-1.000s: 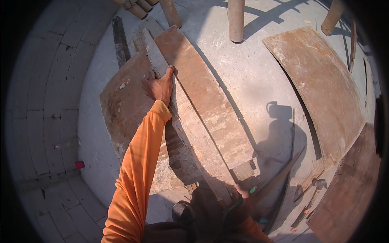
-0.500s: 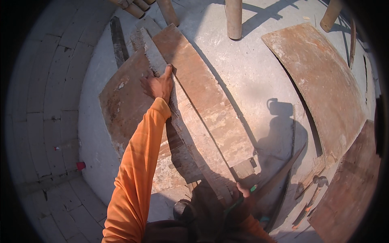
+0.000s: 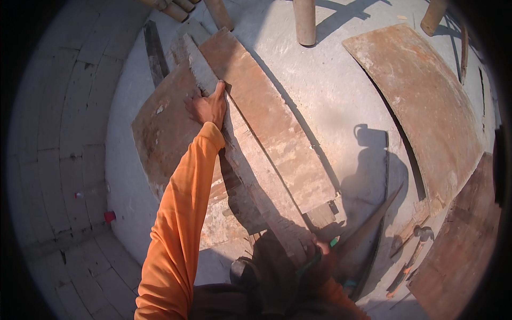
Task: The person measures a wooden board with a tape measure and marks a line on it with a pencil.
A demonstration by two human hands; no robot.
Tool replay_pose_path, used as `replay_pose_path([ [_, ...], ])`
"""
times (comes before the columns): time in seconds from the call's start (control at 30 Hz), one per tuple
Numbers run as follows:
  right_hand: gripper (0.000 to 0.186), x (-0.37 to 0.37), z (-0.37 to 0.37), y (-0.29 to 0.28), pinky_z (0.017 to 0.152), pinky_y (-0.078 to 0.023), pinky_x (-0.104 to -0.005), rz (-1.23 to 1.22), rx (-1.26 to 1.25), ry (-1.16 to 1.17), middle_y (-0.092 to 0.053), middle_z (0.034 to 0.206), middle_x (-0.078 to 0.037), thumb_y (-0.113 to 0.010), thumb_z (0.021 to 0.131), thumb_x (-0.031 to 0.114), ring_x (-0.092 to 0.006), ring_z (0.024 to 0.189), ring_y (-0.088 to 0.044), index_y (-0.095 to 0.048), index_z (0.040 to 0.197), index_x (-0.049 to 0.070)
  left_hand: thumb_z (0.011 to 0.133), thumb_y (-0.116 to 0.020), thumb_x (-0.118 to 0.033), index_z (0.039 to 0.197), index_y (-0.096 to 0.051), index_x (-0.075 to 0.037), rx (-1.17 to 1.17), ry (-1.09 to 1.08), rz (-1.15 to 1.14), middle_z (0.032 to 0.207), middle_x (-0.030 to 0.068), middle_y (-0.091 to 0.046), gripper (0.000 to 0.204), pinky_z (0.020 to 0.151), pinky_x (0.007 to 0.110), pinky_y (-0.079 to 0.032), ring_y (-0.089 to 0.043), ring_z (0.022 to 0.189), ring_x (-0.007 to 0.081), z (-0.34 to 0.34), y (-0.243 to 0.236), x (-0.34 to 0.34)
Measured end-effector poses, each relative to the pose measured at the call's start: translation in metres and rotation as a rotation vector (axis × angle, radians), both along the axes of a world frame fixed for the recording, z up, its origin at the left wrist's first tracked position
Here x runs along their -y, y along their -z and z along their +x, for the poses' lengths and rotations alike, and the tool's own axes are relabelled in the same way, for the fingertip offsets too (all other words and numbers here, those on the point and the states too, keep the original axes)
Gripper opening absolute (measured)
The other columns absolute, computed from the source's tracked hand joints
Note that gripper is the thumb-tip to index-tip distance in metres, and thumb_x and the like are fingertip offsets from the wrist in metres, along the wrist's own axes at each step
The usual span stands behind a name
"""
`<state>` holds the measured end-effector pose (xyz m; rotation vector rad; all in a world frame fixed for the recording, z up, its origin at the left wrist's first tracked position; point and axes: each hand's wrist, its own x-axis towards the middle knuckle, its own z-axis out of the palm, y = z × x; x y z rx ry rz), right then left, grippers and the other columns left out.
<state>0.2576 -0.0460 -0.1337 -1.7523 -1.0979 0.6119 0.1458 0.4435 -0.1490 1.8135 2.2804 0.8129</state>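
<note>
A long, narrow plywood strip [image 3: 266, 192], pale and ragged along its left edge, lies slantwise over wider brown boards. My left hand [image 3: 209, 105] grips its far part, thumb on top and fingers over the left edge. At its near end, in my shadow, is my right hand [image 3: 320, 261], closed around the green handle of what looks like a handsaw [image 3: 368, 223]. The tapering brown blade points away to the right. Shadow hides most of the right fingers. Under the strip are a brown plywood board [image 3: 272, 120] on the right and another plywood sheet [image 3: 162, 125] on the left.
A hammer [image 3: 423, 234] lies at the lower right beside a reddish-brown panel [image 3: 453, 245]. Farther right is a large curved-looking plywood sheet [image 3: 416, 101]. Round wooden posts [image 3: 305, 24] stand at the back. A block wall [image 3: 58, 133] runs along the left, near a red cup-like object [image 3: 109, 217].
The view has shifted slightly. Both hands keep nearly the same places on the strip and the saw handle; the boards lie as before.
</note>
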Motion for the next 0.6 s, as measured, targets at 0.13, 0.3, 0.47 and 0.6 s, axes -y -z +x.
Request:
replay_pose_path([
  [0.13, 0.047, -0.008, 0.001, -0.008, 0.074, -0.057, -0.0438, 0.148, 0.108, 0.048, -0.068, 0.107, -0.024, -0.072, 0.088, -0.006, -0.0376, 0.089, -0.07, -0.049, 0.128, -0.004, 0.077, -0.074, -0.062, 0.141, -0.052, 0.007, 0.027, 0.085, -0.004, 0.143, 0.0347, -0.05, 0.097, 0.114, 0.051, -0.035, -0.048, 0.134, 0.0484, -0.007, 0.013, -0.011],
  [0.3, 0.051, -0.002, -0.011, 0.006, 0.074, -0.057, -0.0433, 0.16, 0.026, 0.134, -0.068, 0.103, -0.023, -0.071, 0.089, -0.007, -0.0362, 0.088, -0.07, -0.049, 0.135, -0.005, 0.09, -0.066, -0.055, 0.149, -0.047, -0.023, -0.126, 0.115, 0.004, 0.143, 0.029, -0.047, 0.07, 0.111, 0.055, -0.036, -0.045, 0.129, 0.0451, 0.002, 0.018, -0.01],
  [0.47, 0.032, -0.012, 0.002, -0.02, 0.074, -0.056, -0.0396, -0.09, -0.05, 0.094, -0.068, 0.1, -0.02, -0.07, 0.087, -0.01, -0.0335, 0.086, -0.069, -0.065, 0.118, -0.002, 0.098, -0.059, -0.046, 0.137, -0.061, -0.023, -0.434, 0.294, -0.026, 0.129, 0.0149, -0.055, 0.045, 0.1, 0.052, -0.045, -0.045, 0.121, 0.037, 0.008, -0.015, 0.01],
  [0.6, 0.031, -0.011, 0.004, -0.02, 0.072, -0.055, -0.0377, -0.103, -0.048, 0.114, -0.067, 0.099, -0.019, -0.071, 0.085, -0.012, -0.0318, 0.084, -0.068, -0.069, 0.113, -0.001, 0.104, -0.046, -0.049, 0.133, -0.065, -0.023, -0.322, 0.193, -0.074, 0.132, 0.019, -0.049, 0.044, 0.103, 0.054, -0.047, -0.049, 0.125, 0.0406, 0.011, -0.01, -0.006],
])
